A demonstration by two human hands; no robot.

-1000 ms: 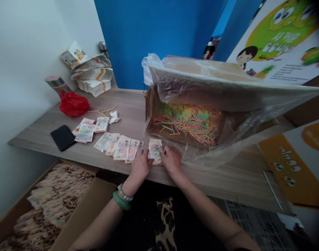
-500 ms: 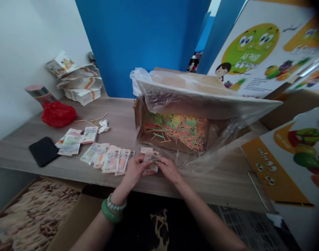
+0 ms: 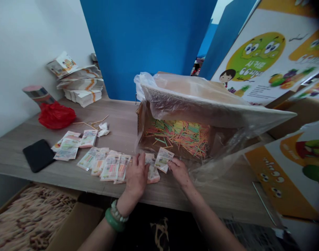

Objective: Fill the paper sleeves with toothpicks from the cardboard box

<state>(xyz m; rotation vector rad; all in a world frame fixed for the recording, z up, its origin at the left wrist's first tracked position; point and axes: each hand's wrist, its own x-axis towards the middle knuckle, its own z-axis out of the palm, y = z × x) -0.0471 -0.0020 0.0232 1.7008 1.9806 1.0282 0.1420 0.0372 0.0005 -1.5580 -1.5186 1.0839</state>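
My right hand (image 3: 179, 171) pinches the edge of a small printed sachet (image 3: 163, 158), raised beside the stack. To its left, my left hand (image 3: 137, 176) lies with fingers stretched over the table, between a stack of sachets (image 3: 153, 175) and a fanned row of filled sachets (image 3: 111, 165). Pink, orange and green sticks show through the row's clear windows. Behind both hands stands an open carton lined with clear plastic (image 3: 172, 94), and loose coloured candy sticks (image 3: 184, 134) lie inside it.
More sachets (image 3: 67, 148) lie left, near a black flat pad (image 3: 38, 155), a red plastic bag (image 3: 57, 115) and crumpled tissue (image 3: 104, 129). Folded cartons (image 3: 81, 87) are stacked behind. A box full of packets (image 3: 31, 216) stands below the table. Printed cartons (image 3: 264, 62) crowd the right.
My hands have moved apart. The right has drawn a sachet up and to the right, while the left has opened and come down by the row. The view has shifted slightly.
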